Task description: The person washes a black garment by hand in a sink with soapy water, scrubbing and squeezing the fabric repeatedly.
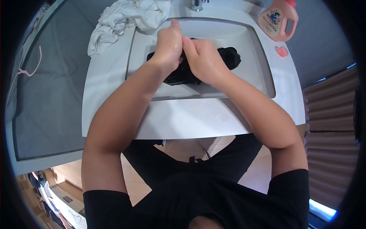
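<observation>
Counter: white, smooth countertop (183,118), with water drops scattered along its front strip. Set into it: a white rectangular sink (255,65) with rounded corners. At the far edge, a chrome faucet (196,4), cut off by the frame. On the far left of the counter, overlapping the sink's rim: a white cloth (118,23), heaped and creased. At the far right corner: a pale pink handled bottle (276,21) with a label and a deeper pink cap; just beside it, a small glossy pink piece (281,51).

Room: a grey panel (49,99) in a pale frame at left, before which a pink curved hook (24,71) is seen. Pleated brown curtain (329,107) at right. Light floor (72,173) below, with a cardboard box (66,194) at lower left. Black short sleeves and black trousers are worn by the person.

Principal item: black cloth (183,74), lying bunched in the sink beneath both hands; dull, folded, ragged in outline, marked with a few pale specks, one rounded lobe spread to the right. It is gripped by the left hand (169,42), fingers curled in, thumb raised, and by the right hand (204,57), likewise curled, slightly blurred, its thumb laid toward the left. Fingertips are hidden; a dark fold is shown between the fists.
</observation>
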`<state>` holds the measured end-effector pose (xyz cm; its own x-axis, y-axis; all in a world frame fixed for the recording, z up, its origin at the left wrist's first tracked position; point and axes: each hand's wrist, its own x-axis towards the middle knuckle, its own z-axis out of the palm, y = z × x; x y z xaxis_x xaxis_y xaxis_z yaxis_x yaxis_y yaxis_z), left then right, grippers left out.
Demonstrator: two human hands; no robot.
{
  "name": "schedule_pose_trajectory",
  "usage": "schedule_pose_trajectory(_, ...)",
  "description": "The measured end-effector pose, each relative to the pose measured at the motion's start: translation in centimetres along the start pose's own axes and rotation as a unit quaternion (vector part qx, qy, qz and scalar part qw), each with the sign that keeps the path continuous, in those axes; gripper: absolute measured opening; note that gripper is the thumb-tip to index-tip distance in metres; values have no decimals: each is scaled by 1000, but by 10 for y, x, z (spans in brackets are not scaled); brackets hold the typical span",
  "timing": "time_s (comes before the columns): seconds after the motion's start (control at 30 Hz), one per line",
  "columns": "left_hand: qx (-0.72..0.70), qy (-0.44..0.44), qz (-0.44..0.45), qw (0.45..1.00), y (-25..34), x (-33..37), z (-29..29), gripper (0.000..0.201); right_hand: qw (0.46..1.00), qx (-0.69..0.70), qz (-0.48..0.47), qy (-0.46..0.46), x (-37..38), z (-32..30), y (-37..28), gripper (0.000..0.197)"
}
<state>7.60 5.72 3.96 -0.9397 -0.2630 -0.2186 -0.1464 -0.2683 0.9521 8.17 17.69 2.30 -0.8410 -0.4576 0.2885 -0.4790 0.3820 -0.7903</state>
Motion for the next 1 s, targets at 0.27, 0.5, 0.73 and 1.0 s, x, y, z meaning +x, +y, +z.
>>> schedule_pose_trajectory(0.27,96,-51,182,977,-4,7,-18,47,938,309,130,-82,14,-50,18,43)
schedule_pose_trajectory(0.5,-37,-256,-36,965,0,6,-26,65,928,317,6,-194,16,-62,21,13)
schedule_pose_trajectory(0.73,-24,-356,-40,933,-1,13,-35,53,945,266,5,-189,18,-70,23,8)
schedule_pose_trajectory(1.0,-100,-317,53,942,6,12,-34,28,966,211,16,-150,22,-76,28,11)
